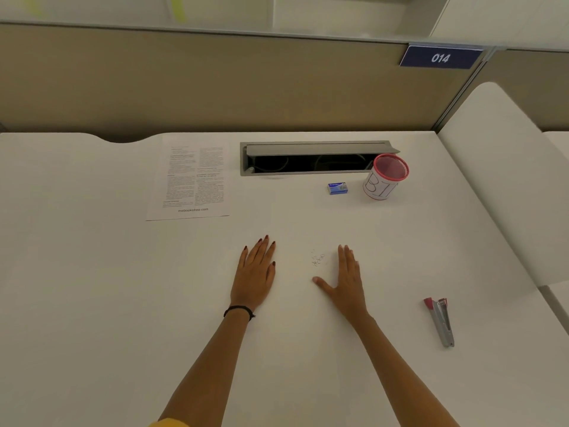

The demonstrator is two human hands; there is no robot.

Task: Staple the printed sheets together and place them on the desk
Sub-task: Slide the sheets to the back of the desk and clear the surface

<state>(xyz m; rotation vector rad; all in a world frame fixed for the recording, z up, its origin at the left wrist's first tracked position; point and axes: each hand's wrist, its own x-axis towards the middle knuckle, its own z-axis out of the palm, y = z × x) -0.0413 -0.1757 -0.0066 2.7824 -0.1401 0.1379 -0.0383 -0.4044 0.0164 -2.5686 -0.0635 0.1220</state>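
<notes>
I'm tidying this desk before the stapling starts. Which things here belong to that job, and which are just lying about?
For the job:
- printed sheets, far left on the desk
- stapler, near right
- blue staple box
- left hand and right hand, both flat and empty

Lying about:
- red mesh cup
- loose staples between the hands
- open cable tray

A red mesh pen holder (387, 177) with a white paper label wrapped around it stands at the right end of an open grey cable tray (311, 158) recessed into the table. Just left of the holder lies a small blue staple box (337, 188). A scatter of loose staples (317, 260) lies nearer the front. A navy sign reading 014 (441, 57) hangs on the beige partition (215, 81).
</notes>
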